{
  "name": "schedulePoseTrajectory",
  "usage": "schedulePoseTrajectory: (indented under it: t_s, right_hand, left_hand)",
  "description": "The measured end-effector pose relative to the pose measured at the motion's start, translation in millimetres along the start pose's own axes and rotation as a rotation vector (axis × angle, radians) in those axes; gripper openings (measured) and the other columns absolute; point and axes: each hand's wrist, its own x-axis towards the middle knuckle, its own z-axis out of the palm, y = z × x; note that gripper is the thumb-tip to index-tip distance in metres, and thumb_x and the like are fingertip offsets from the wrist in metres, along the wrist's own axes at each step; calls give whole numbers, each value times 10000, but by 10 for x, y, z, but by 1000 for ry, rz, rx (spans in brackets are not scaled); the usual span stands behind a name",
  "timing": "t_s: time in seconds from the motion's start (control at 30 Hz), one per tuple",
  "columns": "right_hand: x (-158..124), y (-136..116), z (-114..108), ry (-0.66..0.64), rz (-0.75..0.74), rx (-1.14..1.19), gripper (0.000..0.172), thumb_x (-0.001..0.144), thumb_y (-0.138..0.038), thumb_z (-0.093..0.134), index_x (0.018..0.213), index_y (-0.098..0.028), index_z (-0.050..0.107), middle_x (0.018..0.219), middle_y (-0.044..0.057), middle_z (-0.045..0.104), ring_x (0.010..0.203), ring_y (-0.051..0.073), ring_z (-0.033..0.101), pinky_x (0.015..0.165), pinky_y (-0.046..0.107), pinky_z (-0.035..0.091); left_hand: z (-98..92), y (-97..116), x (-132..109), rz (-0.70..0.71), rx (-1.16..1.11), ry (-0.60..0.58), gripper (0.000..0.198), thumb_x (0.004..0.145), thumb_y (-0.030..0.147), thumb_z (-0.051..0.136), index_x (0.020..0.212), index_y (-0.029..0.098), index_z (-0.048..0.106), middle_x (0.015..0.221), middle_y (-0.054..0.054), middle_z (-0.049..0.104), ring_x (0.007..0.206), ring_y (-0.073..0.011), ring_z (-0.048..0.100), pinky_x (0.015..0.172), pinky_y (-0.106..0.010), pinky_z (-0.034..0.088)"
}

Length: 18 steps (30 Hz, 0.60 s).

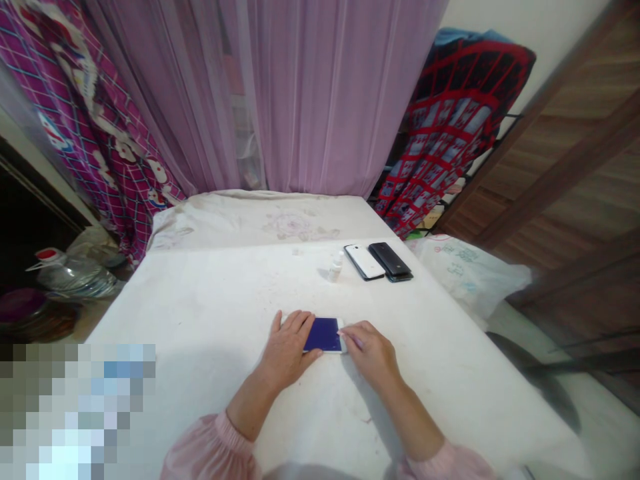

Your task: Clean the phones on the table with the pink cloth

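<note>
A white phone with a dark blue screen (324,335) lies sideways on the white table, between my two hands. My left hand (289,347) is spread over the phone's left end, with its thumb along the near edge and its fingers at the far edge. At the right end, my right hand (370,347) has its fingers pinched together, touching the screen near its right border. Whatever sits between those fingertips is too small to make out.
Beyond the phone on the table (200,293) stand a small white bottle (335,268), a white phone (366,261) and a stack of black phones (390,260). A plastic bag (465,270) is off the table's right edge; a large water bottle (75,273) is at the left.
</note>
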Motion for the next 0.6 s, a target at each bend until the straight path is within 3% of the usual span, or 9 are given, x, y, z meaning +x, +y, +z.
schedulePoseTrajectory:
  t_s: [0.13, 0.43, 0.6]
  right_hand:
    - [-100, -2, -20, -25, 26, 1, 214, 879, -296, 513, 888, -267, 725, 857, 6, 673, 771, 147, 647, 683, 245, 468]
    - [243, -42, 23, 11, 80, -80, 204, 867, -288, 526, 880, -259, 727, 859, 10, 669, 773, 155, 648, 670, 245, 455]
    - [40, -6, -18, -31, 43, -27, 216, 868, -289, 511, 867, -273, 726, 860, 7, 675, 782, 154, 647, 699, 250, 466]
  left_hand:
    - [-1, 3, 1, 4, -14, -1, 566, 913, 482, 495, 1392, 197, 393, 1413, -120, 478, 1327, -282, 378, 1124, -579, 151]
    - [-25, 23, 3, -4, 19, -1, 559, 909, 482, 498, 1384, 203, 400, 1405, -113, 485, 1319, -282, 391, 1119, -572, 179]
    - [-11, 18, -1, -8, 8, 9, 556, 910, 481, 499, 1383, 207, 403, 1400, -116, 489, 1316, -280, 395, 1123, -568, 171]
